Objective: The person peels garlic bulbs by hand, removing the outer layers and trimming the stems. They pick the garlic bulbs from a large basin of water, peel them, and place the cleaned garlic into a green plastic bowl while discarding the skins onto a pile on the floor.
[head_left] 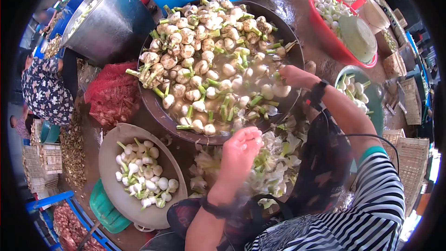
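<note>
"What are the right hand [297, 77] fingers doing?"

"They are bent and point down into the pan. I can't tell if they pinch a stem or just touch."

"And the left hand [240, 148]?"

"Its fingers are curled in. They look blurry, so I can't tell if they hold something small."

"Where is the closest bulb?"

"The pale bulb [281, 90] is right by the right fingers, on the side toward the person. From the left hand, it is ahead and off to the right."

"So which hand is nearer?"

"The right one, by a lot."

"Which way does the bulb's long side go?"

"I can't tell. The fingers are too close to where its stem might be."

"What is around them?"

"The big dark pan [278, 23], with lots of muddy bulbs [186, 35] piled at the far side. The left hand is by its near edge, over some leafy peels [278, 160]."

"And farther out?"

"A gray bowl [108, 158] of clean white bulbs [147, 172], on the left."
</note>
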Available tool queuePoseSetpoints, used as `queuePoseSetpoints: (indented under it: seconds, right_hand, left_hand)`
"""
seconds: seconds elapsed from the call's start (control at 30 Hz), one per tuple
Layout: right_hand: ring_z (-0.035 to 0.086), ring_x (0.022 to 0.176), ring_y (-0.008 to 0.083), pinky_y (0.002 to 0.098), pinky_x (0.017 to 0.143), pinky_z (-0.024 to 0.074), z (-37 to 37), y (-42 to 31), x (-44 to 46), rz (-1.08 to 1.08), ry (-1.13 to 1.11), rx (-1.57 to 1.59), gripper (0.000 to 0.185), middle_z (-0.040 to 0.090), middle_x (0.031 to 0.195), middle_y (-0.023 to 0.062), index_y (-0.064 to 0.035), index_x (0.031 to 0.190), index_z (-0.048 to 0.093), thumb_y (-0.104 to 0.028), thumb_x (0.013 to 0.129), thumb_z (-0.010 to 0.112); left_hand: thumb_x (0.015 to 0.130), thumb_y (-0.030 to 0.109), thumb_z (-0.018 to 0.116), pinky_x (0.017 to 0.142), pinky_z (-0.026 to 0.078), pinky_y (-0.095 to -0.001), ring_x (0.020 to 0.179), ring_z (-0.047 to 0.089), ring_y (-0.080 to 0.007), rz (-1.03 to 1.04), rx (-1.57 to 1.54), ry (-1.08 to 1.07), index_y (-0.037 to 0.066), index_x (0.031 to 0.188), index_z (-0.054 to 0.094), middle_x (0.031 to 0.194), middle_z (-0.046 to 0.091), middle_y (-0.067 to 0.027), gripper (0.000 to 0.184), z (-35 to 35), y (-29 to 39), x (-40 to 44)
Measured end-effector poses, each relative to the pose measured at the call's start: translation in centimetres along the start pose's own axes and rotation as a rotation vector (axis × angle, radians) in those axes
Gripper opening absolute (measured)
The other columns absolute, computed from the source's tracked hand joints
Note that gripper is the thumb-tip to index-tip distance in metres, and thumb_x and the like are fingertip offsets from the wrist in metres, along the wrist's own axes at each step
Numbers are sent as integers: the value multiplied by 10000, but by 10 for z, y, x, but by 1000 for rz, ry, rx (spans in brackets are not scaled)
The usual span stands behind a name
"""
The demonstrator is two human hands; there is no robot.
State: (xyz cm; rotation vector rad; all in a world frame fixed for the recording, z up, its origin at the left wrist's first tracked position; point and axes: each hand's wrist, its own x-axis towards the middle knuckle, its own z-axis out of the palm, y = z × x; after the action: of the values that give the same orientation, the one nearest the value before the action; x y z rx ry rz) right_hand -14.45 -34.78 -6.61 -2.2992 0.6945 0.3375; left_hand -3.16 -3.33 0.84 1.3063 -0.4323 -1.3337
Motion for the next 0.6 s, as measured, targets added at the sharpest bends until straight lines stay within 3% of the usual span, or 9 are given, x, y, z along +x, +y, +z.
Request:
queuePoseSetpoints:
  seconds: [0.03, 0.1, 0.2, 0.23, 0.33, 0.4, 0.47, 0.5, 0.6]
  right_hand:
    - [588, 770, 145, 311, 715, 480, -2, -5, -12, -150, 16, 304, 298, 661, 880, 64, -35, 1054, 650, -16, 775, 549]
    - [567, 811, 104, 291, 741, 478, -7, -64, -45, -94, 45, 532, 262, 653, 894, 46, -16, 1081, 637, -100, 836, 595]
    - [566, 851, 111, 280, 791, 470, 8, -124, -77, -168, 98, 666, 304, 650, 931, 62, -7, 1092, 629, -219, 876, 606]
    - [566, 869, 117, 279, 811, 464, 21, -136, -83, -266, 105, 744, 322, 645, 949, 64, -6, 1101, 624, -244, 888, 586]
    - [548, 966, 112, 272, 852, 450, 44, -166, -95, -464, 255, 819, 413, 634, 1008, 81, 29, 1103, 591, -327, 894, 588]
    - [531, 991, 118, 288, 902, 430, 61, -195, -102, -247, 332, 1261, 637, 614, 1039, 73, 41, 1167, 528, -513, 857, 580]
    - [547, 968, 114, 273, 875, 449, 78, -206, -99, -252, 529, 1039, 545, 628, 1032, 73, 46, 1174, 523, -405, 880, 603]
    - [576, 894, 102, 254, 810, 471, 85, -214, -101, -204, 604, 1047, 387, 656, 962, 73, 54, 1151, 534, -233, 900, 602]
    - [569, 891, 101, 244, 817, 468, 89, -212, -104, -210, 579, 1132, 385, 653, 957, 61, 56, 1169, 525, -223, 911, 584]
  left_hand:
    - [866, 86, 591, 711, 488, -240, 895, 613, -143, 45, -2, 27, -7, 1259, 444, 1183, 543, -120, 429, 2, 1, 1]
    - [847, 87, 621, 694, 487, -237, 902, 608, -151, 130, 0, 91, -6, 1335, 355, 1257, 475, -156, 564, 7, 3, 3]
    - [807, 46, 661, 710, 499, -245, 924, 589, -162, 272, -48, 109, 19, 1413, 198, 1293, 398, -180, 762, 16, -3, 8]
    - [762, 1, 697, 747, 508, -258, 954, 561, -166, 330, -180, 71, 38, 1401, 198, 1228, 439, -155, 812, 16, -9, 13]
    - [733, 62, 747, 807, 494, -289, 980, 540, -178, 501, -99, 166, 3, 1344, 272, 1187, 463, -159, 775, 12, -14, 14]
    - [694, 83, 782, 844, 476, -317, 1016, 538, -208, 683, 268, 350, 3, 1263, 364, 1156, 501, -148, 711, 6, -14, 13]
    - [667, 96, 809, 798, 500, -297, 990, 546, -181, 929, 749, 533, 10, 1248, 397, 1142, 515, -138, 718, 8, -4, 4]
    - [630, 127, 836, 782, 504, -312, 958, 568, -185, 945, 758, 584, -1, 1219, 431, 1091, 550, -138, 726, 10, -2, 1]
    - [636, 128, 833, 769, 510, -314, 921, 592, -189, 699, 526, 390, -13, 1223, 422, 1064, 569, -114, 731, 3, 1, -7]
